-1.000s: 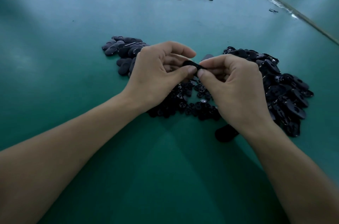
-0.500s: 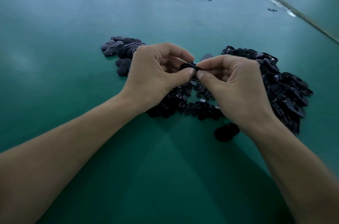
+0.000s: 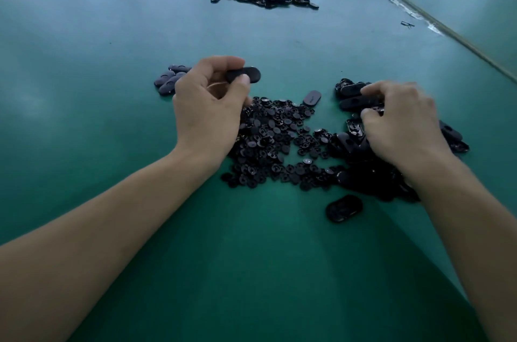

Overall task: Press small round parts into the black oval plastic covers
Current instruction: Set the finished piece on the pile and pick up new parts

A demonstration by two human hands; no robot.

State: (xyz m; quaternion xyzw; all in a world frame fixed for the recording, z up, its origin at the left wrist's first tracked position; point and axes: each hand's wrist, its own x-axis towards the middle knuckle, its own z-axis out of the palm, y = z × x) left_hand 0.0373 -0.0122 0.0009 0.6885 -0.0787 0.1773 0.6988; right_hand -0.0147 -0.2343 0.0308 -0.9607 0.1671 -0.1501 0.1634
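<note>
My left grip (image 3: 207,109) pinches one oval cover (image 3: 247,74) by its near end, held above the surface (image 3: 112,34). My right grip (image 3: 402,123) curls over the cover pile (image 3: 349,89); I cannot tell whether it grasps one. The round parts (image 3: 274,143) lie heaped between. Covers appear light, stiff and smooth: take hold across the long edges, leaving the recess free.

The blurred right hand (image 3: 402,123) covers the right pile (image 3: 351,89), so any grip is unclear. The left hand (image 3: 207,106) hides one end of its cover (image 3: 247,74) and part of the left pile (image 3: 167,81).
</note>
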